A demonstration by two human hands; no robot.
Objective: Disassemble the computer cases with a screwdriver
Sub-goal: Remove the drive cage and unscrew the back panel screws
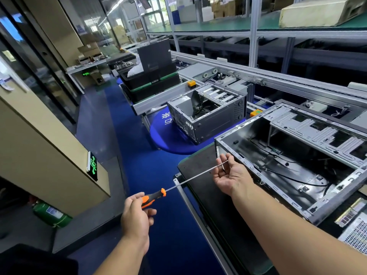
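Open computer case [294, 155] laid on dark workbench [208, 187] above blue floor [158, 169]. Screwdriver [178, 184] handle gripped by left hand [137, 213]; shaft tip pinched by right hand [230, 175].

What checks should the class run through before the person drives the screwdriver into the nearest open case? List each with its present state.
1. Handle held firmly: ok, the left hand grips the orange and black handle of the screwdriver.
2. Shaft steadied: ok, the right hand pinches the shaft near its tip.
3. Tip seated on a screw: not ok, the tip is in the fingers, outside the near case.
4. Target screw identified: cannot tell.
5. Case resting flat on the dark mat: ok.
6. Loose cables inside the case clear of the work: cannot tell.
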